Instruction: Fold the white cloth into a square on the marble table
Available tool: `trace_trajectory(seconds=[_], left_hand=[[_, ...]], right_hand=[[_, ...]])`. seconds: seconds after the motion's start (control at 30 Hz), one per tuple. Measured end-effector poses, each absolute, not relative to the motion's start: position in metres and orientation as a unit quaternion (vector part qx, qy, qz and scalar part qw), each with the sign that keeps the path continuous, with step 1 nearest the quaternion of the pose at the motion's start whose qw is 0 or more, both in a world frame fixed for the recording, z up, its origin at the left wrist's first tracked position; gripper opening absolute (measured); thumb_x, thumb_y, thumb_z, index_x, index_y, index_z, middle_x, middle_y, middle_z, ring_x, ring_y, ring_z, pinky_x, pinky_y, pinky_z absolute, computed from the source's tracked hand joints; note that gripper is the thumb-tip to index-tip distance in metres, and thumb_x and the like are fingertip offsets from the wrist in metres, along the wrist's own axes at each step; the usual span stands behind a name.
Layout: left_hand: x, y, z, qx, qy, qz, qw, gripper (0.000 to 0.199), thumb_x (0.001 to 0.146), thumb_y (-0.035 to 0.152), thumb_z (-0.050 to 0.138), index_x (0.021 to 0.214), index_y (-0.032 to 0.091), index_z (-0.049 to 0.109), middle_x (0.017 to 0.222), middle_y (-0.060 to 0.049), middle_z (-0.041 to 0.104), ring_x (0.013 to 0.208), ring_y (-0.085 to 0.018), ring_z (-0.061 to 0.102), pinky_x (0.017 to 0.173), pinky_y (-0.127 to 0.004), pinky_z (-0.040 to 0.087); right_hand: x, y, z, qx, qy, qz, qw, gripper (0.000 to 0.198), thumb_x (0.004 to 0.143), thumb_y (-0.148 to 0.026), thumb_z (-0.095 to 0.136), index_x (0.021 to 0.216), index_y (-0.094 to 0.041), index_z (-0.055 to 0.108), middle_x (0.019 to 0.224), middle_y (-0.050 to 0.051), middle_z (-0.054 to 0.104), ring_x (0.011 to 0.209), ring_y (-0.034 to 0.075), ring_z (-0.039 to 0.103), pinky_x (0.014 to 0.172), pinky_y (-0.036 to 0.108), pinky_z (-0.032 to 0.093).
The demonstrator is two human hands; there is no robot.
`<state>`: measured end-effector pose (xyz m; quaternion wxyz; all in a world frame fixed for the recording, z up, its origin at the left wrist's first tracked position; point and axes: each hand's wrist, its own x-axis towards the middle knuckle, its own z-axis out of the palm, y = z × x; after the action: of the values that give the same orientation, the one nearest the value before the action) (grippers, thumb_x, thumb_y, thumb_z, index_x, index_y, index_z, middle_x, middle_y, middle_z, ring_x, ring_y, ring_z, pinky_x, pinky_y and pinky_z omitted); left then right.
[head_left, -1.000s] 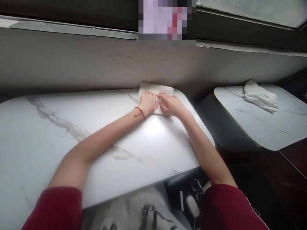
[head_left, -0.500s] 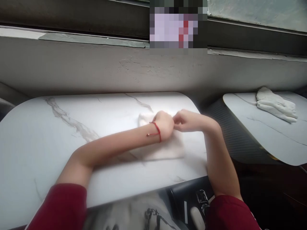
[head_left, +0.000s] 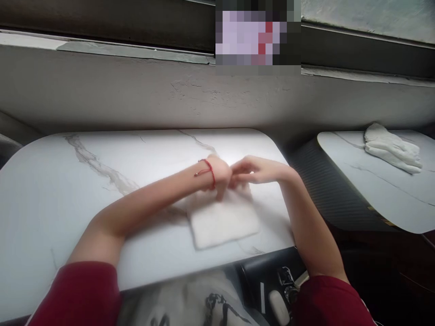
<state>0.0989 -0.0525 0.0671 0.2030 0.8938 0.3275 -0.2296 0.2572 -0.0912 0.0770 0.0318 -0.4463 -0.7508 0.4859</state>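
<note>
Where white cloth [head_left: 224,222] ends, far side: L hand [head_left: 220,174] w/ R hand [head_left: 253,170]
Fingers [head_left: 221,192]: blurry, can't tell if clamped
Under: marbled counter [head_left: 163,249]

Towel [head_left: 224,224]: soft, matt cloth | Tabletop [head_left: 154,262]: smooth, glossy | Wall [head_left: 136,90]: rough, matt

Left hand [head_left: 222,172], right hand [head_left: 253,169] blurred; white cloth [head_left: 224,224] partly hidden behind them, grip unclear. Near tabletop [head_left: 68,217] cut by left edge, far tabletop [head_left: 394,194] by right.

A cloth [head_left: 224,224] lies on the counter [head_left: 78,217], nearside of the fingers [head_left: 221,191]; beyond them, a wall [head_left: 136,90]; rightward, a second cloth [head_left: 392,147] on another counter [head_left: 390,194].
</note>
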Motion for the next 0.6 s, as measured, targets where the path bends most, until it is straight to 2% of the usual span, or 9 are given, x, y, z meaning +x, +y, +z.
trace_trajectory(seconds=[0.1,0.17,0.23,0.33,0.4,0.47,0.53,0.6], left_hand=[[0.094,-0.022,0.073,0.876,0.397,-0.230,0.148,0.031,0.055,0.041,0.087,0.052,0.024,0.062,0.039,0.004,0.055,0.061,-0.022,0.064,0.070,-0.032,0.045],[0.087,-0.002,0.079,0.860,0.441,-0.234,0.104,0.027,0.061,0.043,0.085,0.061,0.023,0.067,0.047,0.001,0.061,0.073,-0.025,0.067,0.080,-0.035,0.046],[0.079,0.016,0.082,0.847,0.485,-0.205,0.071,0.026,0.066,0.044,0.083,0.074,0.022,0.072,0.060,-0.002,0.068,0.085,-0.028,0.069,0.088,-0.038,0.045],[0.066,0.035,0.077,0.838,0.532,-0.113,0.052,0.037,0.076,0.045,0.078,0.100,0.018,0.074,0.088,-0.010,0.075,0.099,-0.031,0.068,0.092,-0.039,0.047],[0.059,0.044,0.068,0.842,0.534,-0.052,0.053,0.044,0.081,0.042,0.073,0.115,0.014,0.069,0.107,-0.015,0.073,0.106,-0.031,0.067,0.092,-0.037,0.049],[0.055,0.051,0.059,0.859,0.510,-0.006,0.056,0.047,0.082,0.037,0.072,0.121,0.013,0.064,0.120,-0.017,0.069,0.113,-0.030,0.064,0.093,-0.036,0.050],[0.053,0.058,0.051,0.882,0.465,0.021,0.069,0.044,0.081,0.029,0.071,0.121,0.013,0.062,0.125,-0.015,0.066,0.117,-0.028,0.061,0.094,-0.033,0.051],[0.052,0.065,0.048,0.898,0.425,0.035,0.107,0.040,0.079,0.020,0.068,0.118,0.013,0.063,0.126,-0.013,0.066,0.114,-0.025,0.062,0.093,-0.030,0.051]], right_hand=[[0.253,-0.088,0.063,-0.470,-0.785,0.375,0.151,0.027,0.089,-0.028,0.055,0.107,-0.018,0.073,0.105,0.007,0.077,0.095,0.020,0.071,0.086,0.033,0.057],[0.249,-0.084,0.050,-0.484,-0.808,0.271,0.197,0.028,0.091,-0.025,0.051,0.107,-0.020,0.072,0.112,0.008,0.074,0.101,0.022,0.069,0.092,0.037,0.055],[0.245,-0.081,0.038,-0.503,-0.826,0.143,0.211,0.030,0.092,-0.021,0.046,0.107,-0.020,0.071,0.115,0.011,0.072,0.104,0.025,0.067,0.094,0.042,0.053],[0.239,-0.077,0.024,-0.516,-0.837,0.012,0.179,0.036,0.092,-0.016,0.042,0.114,-0.021,0.069,0.125,0.014,0.069,0.113,0.030,0.064,0.098,0.048,0.050],[0.235,-0.075,0.017,-0.506,-0.849,-0.010,0.151,0.041,0.092,-0.015,0.040,0.125,-0.021,0.065,0.138,0.016,0.062,0.126,0.030,0.059,0.101,0.048,0.048],[0.231,-0.073,0.010,-0.494,-0.859,-0.019,0.134,0.047,0.093,-0.014,0.039,0.135,-0.019,0.060,0.150,0.017,0.052,0.139,0.030,0.050,0.104,0.048,0.046],[0.229,-0.071,0.004,-0.481,-0.867,-0.020,0.125,0.050,0.093,-0.013,0.039,0.141,-0.016,0.055,0.155,0.017,0.047,0.145,0.030,0.043,0.105,0.046,0.045],[0.228,-0.070,0.002,-0.469,-0.874,-0.012,0.125,0.052,0.093,-0.013,0.040,0.143,-0.014,0.053,0.154,0.018,0.048,0.145,0.029,0.044,0.104,0.045,0.046]])
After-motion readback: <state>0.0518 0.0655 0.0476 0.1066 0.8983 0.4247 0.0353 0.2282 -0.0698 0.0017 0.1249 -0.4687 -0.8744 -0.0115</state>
